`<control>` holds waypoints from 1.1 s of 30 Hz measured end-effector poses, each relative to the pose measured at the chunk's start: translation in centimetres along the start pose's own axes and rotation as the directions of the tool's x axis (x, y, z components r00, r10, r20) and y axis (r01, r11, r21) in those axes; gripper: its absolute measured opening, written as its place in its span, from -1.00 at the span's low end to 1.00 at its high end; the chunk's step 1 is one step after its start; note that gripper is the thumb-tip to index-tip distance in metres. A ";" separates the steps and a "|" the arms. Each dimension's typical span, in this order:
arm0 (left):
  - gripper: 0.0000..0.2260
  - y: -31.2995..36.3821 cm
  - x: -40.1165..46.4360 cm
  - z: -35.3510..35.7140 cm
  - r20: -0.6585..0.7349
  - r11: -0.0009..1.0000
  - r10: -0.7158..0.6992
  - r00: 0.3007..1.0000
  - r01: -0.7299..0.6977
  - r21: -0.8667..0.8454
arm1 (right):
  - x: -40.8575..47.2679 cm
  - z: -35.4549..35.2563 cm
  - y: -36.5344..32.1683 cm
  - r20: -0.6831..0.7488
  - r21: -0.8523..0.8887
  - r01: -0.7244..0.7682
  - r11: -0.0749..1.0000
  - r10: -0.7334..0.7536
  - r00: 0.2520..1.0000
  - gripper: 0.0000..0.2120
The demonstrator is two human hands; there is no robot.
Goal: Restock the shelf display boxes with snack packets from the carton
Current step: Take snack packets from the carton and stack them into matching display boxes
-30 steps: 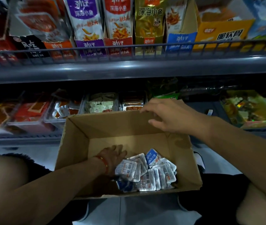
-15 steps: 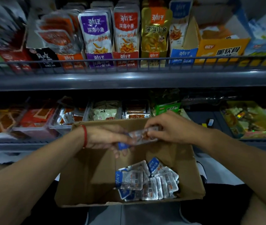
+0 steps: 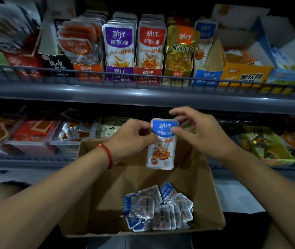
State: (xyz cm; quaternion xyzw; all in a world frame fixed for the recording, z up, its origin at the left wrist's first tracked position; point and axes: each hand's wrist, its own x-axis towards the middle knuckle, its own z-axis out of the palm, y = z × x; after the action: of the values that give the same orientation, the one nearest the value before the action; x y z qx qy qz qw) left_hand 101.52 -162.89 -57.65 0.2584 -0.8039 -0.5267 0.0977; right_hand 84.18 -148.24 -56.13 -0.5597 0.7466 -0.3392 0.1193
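A blue-topped snack packet [image 3: 161, 151] hangs upright above the open brown carton [image 3: 213, 209]. My left hand [image 3: 132, 139], with a red string on the wrist, grips its left edge. My right hand [image 3: 200, 133] pinches its top right corner between thumb and fingers. Several more blue packets [image 3: 159, 207] lie heaped in the carton's near right corner. On the upper shelf, a blue display box [image 3: 207, 76] holds a few matching blue packets, to the right of the purple [image 3: 119, 71], red [image 3: 147, 71] and gold [image 3: 178, 73] boxes.
A wire rail [image 3: 143, 78] runs along the upper shelf's front edge. A yellow box [image 3: 245, 74] stands right of the blue one. The lower shelf behind the carton holds trays of other snacks [image 3: 74, 130] and a green-yellow box [image 3: 265, 146].
My left hand left the carton with a packet and met my right hand above it. Both hands then rose, and the packet now hangs upright facing me. The view tilted upward.
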 end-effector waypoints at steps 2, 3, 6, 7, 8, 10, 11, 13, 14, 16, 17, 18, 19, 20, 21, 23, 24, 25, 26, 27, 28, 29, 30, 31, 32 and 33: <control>-0.90 0.2 0.0 -0.1 0.016 0.996 0.047 0.999 -0.048 0.071 | -0.1 -0.4 -0.6 -0.061 -0.015 0.055 0.998 -0.056 0.997 -0.72; -0.89 0.3 0.0 -0.2 0.014 0.991 0.074 0.997 -0.075 0.113 | -0.3 -0.5 -1.0 -0.074 -0.031 0.065 0.997 -0.067 0.995 -0.78; -0.87 0.7 -0.1 -0.6 -0.084 0.976 0.163 0.983 -0.149 0.157 | -0.8 -1.7 -1.7 -0.125 -0.063 0.006 0.998 -0.014 0.992 -0.89; -0.85 0.7 -0.3 -0.9 -0.122 0.976 0.184 0.975 -0.167 0.140 | -1.0 -2.5 -1.9 -0.160 -0.076 -0.013 0.997 0.001 0.987 -0.89; -0.83 0.8 -0.4 -1.2 -0.154 0.977 0.194 0.969 -0.178 0.114 | -1.1 -3.5 -2.0 -0.200 -0.086 -0.026 0.996 0.008 0.980 -0.89; -0.82 0.8 -0.5 -1.8 -0.215 0.982 0.189 0.958 -0.182 0.053 | -0.8 -6.2 -2.2 -0.295 -0.133 -0.032 0.991 -0.009 0.956 -0.89; -0.82 0.8 -0.6 -2.1 -0.240 0.984 0.175 0.955 -0.174 0.027 | -0.5 -7.8 -2.4 -0.352 -0.159 -0.029 0.987 -0.029 0.936 -0.89; -0.81 0.9 -0.6 -2.7 -0.277 0.988 0.144 0.950 -0.154 -0.017 | 0.8 -11.1 -2.6 -0.470 -0.208 -0.027 0.978 -0.076 0.879 -0.91; -0.81 0.8 -0.6 -2.9 -0.289 0.988 0.132 0.948 -0.149 -0.036 | 1.7 -12.7 -2.6 -0.521 -0.263 -0.027 0.965 -0.119 0.845 -0.91; -0.81 0.8 -0.4 -3.3 -0.309 0.988 0.120 0.944 -0.143 -0.053 | 3.9 -15.4 -2.6 -0.587 -0.369 -0.042 0.928 -0.198 0.785 -0.80; -0.82 0.8 -0.3 -3.4 -0.317 0.989 0.117 0.941 -0.141 -0.053 | 5.2 -16.6 -2.4 -0.604 -0.393 -0.045 0.918 -0.221 0.765 -0.76; -0.82 0.8 -0.1 -3.6 -0.322 0.989 0.113 0.940 -0.137 -0.052 | 6.5 -17.6 -2.3 -0.612 -0.411 -0.042 0.911 -0.242 0.753 -0.74; -0.82 0.8 0.0 -3.7 -0.325 0.990 0.109 0.939 -0.133 -0.053 | 7.7 -18.3 -2.2 -0.612 -0.426 -0.040 0.904 -0.255 0.749 -0.73; -0.81 0.9 0.1 -3.7 -0.325 0.990 0.107 0.940 -0.131 -0.050 | 8.8 -18.8 -2.2 -0.607 -0.441 -0.038 0.897 -0.266 0.749 -0.74; -0.81 0.9 0.1 -3.8 -0.321 0.991 0.107 0.941 -0.128 -0.043 | 9.9 -19.2 -2.1 -0.599 -0.459 -0.038 0.888 -0.278 0.750 -0.75; -0.81 0.9 0.2 -3.8 -0.309 0.992 0.107 0.945 -0.120 -0.024 | 11.7 -19.3 -1.8 -0.580 -0.484 -0.048 0.873 -0.280 0.765 -0.78; -0.81 0.8 0.2 -3.8 -0.303 0.993 0.108 0.947 -0.118 -0.015 | 12.6 -19.2 -1.5 -0.570 -0.490 -0.062 0.869 -0.266 0.777 -0.79; -0.81 0.8 0.2 -3.8 -0.294 0.993 0.110 0.949 -0.116 -0.004 | 13.4 -18.9 -1.2 -0.556 -0.501 -0.081 0.861 -0.249 0.793 -0.79; -0.81 0.7 0.2 -3.8 -0.283 0.993 0.114 0.952 -0.115 0.016 | 14.1 -18.6 -0.8 -0.540 -0.522 -0.099 0.847 -0.239 0.807 -0.79; -0.80 0.7 0.2 -3.8 -0.270 0.993 0.119 0.955 -0.111 0.043 | 14.7 -18.2 -0.4 -0.529 -0.544 -0.119 0.831 -0.229 0.817 -0.79; -0.79 0.8 0.2 -3.7 -0.259 0.992 0.122 0.958 -0.108 0.069 | 15.2 -17.9 -0.1 -0.518 -0.554 -0.136 0.821 -0.213 0.829 -0.78; -0.79 0.8 0.2 -3.6 -0.252 0.990 0.126 0.960 -0.107 0.087 | 15.6 -17.6 0.3 -0.505 -0.554 -0.142 0.820 -0.195 0.841 -0.78; -0.79 0.9 0.2 -3.5 -0.248 0.989 0.132 0.960 -0.110 0.098 | 15.8 -17.2 0.5 -0.491 -0.551 -0.145 0.822 -0.179 0.852 -0.77; -0.79 0.9 0.2 -3.3 -0.246 0.988 0.138 0.960 -0.114 0.107 | 16.1 -16.9 0.8 -0.476 -0.554 -0.148 0.820 -0.166 0.864 -0.77; -0.79 0.9 0.3 -3.2 -0.243 0.986 0.143 0.959 -0.117 0.119 | 16.3 -16.6 1.0 -0.460 -0.568 -0.154 0.808 -0.157 0.874 -0.77; -0.78 0.9 0.4 -3.0 -0.239 0.984 0.147 0.960 -0.116 0.136 | 16.7 -16.4 1.4 -0.441 -0.587 -0.156 0.795 -0.152 0.884 -0.77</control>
State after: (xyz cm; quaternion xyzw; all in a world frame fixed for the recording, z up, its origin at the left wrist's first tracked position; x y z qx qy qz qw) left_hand 102.19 -165.24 -55.58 0.2735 -0.8311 -0.4332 0.2163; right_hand 68.23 -157.20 -41.51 -0.4687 0.8220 -0.2061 -0.2493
